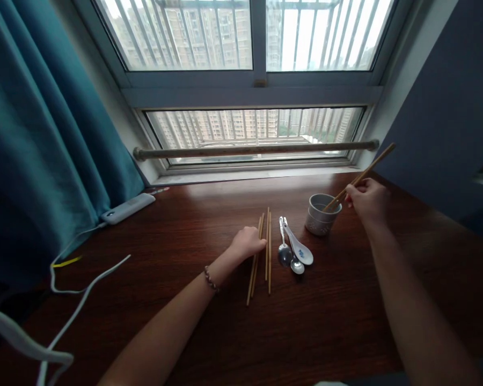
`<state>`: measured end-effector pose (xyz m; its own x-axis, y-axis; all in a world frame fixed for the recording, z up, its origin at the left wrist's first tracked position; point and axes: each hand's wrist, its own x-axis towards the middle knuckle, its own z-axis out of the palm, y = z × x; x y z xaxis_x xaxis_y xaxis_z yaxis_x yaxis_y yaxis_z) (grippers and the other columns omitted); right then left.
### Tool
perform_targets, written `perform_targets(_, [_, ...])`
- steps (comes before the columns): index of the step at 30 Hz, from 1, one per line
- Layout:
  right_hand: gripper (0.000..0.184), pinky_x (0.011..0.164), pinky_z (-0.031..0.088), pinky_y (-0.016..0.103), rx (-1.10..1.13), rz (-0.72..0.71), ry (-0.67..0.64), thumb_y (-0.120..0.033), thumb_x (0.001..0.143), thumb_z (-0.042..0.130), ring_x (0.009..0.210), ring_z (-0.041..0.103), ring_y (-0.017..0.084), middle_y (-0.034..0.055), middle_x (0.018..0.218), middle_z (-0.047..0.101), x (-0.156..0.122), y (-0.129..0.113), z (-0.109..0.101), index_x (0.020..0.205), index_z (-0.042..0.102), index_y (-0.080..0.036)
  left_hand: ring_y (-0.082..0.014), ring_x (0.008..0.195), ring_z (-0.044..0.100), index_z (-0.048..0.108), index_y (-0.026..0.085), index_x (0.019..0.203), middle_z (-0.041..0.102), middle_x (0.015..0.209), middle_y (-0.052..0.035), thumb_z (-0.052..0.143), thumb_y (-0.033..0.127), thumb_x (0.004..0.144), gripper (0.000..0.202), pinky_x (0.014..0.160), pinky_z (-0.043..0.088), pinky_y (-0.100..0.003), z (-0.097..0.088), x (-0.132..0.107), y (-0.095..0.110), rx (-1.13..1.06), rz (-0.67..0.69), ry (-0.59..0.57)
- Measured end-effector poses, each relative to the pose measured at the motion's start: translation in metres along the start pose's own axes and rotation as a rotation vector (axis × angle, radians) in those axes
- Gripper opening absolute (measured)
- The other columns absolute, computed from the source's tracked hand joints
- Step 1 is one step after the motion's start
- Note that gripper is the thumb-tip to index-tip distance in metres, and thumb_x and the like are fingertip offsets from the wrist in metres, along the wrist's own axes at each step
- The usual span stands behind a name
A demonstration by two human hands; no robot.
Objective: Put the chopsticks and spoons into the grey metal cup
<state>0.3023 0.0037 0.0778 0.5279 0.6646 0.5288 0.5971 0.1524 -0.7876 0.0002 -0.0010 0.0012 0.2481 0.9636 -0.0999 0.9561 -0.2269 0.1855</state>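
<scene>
My right hand [368,199] pinches a pair of wooden chopsticks [376,162]. They slant, with their lower ends inside the mouth of a grey cup [320,223]. My left hand [248,242] is closed over another pair of chopsticks [253,279] lying on the table; its fingertips are partly hidden. Just right of it lies a further pair of chopsticks [269,257], side by side. Between these and the cup are two metal spoons, one a larger spoon [284,254] and one a smaller spoon [297,266], beside a white ceramic spoon [301,251] with a blue mark.
The dark brown table [201,343] reaches to a window with a metal rail [257,151] across it. At the left, a white power strip [129,209] and white cables [86,295] lie near a teal curtain [44,118]. A yellow strip [67,262] lies by the cable.
</scene>
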Motion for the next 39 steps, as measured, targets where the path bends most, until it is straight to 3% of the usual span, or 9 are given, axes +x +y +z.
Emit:
perform_targets(6, [0.007,0.039,0.039,0.02,-0.106,0.107,-0.096,-0.02,0.063,0.058,0.039,0.052,0.015,0.0008,0.048,0.056,0.0,0.028,0.022,0.061,0.057,-0.013,-0.0265,0.076,0.062,0.065,0.011,0.079,0.065,0.082,-0.0161,0.046,0.037,0.07,0.033,0.063,0.046,-0.028,-0.002,-0.002,0.001,0.005,0.003,0.0])
perform_targets(13, [0.026,0.05,0.038,0.024,-0.296,-0.006,-0.054,-0.039,0.065,0.061,0.054,0.054,0.018,0.0026,0.058,0.059,-0.002,0.04,0.016,0.067,0.064,-0.013,-0.0252,0.078,0.062,0.065,0.011,0.081,0.065,0.084,-0.0159,0.046,0.037,0.071,0.034,0.065,0.046,-0.027,-0.003,-0.004,0.003,0.035,0.0,-0.001])
perform_targets(19, [0.033,0.056,0.042,0.025,-0.197,0.001,-0.146,-0.042,0.065,0.062,0.063,0.057,0.02,0.0055,0.069,0.061,-0.003,0.052,0.026,0.077,0.065,-0.012,-0.0249,0.078,0.062,0.065,0.011,0.083,0.065,0.085,-0.0158,0.046,0.037,0.072,0.034,0.064,0.046,-0.026,-0.005,-0.005,0.004,0.025,-0.014,-0.008])
perform_targets(24, [0.038,0.055,0.045,0.025,-0.014,0.102,-0.242,-0.039,0.061,0.068,0.065,0.059,0.021,0.0069,0.07,0.063,-0.005,0.057,0.034,0.084,0.067,-0.009,-0.0252,0.077,0.062,0.065,0.01,0.081,0.064,0.084,-0.0161,0.046,0.037,0.071,0.034,0.063,0.046,-0.027,-0.004,-0.005,0.004,0.029,-0.005,0.005])
perform_targets(31, [0.037,0.049,0.045,0.024,0.048,0.135,-0.306,-0.037,0.061,0.069,0.066,0.061,0.024,0.0101,0.069,0.064,-0.006,0.055,0.028,0.083,0.068,-0.007,-0.0266,0.075,0.062,0.065,0.011,0.08,0.064,0.081,-0.0163,0.045,0.037,0.071,0.034,0.062,0.047,-0.029,0.0,-0.004,0.002,0.037,0.007,0.02])
perform_targets(39, [0.038,0.046,0.042,0.023,0.116,0.18,-0.355,-0.038,0.059,0.07,0.06,0.059,0.02,0.009,0.068,0.063,-0.015,0.05,0.026,0.081,0.066,-0.008,-0.0257,0.075,0.062,0.065,0.01,0.079,0.065,0.081,-0.0161,0.047,0.035,0.069,0.032,0.061,0.045,-0.027,-0.002,-0.005,0.003,0.018,-0.008,0.017])
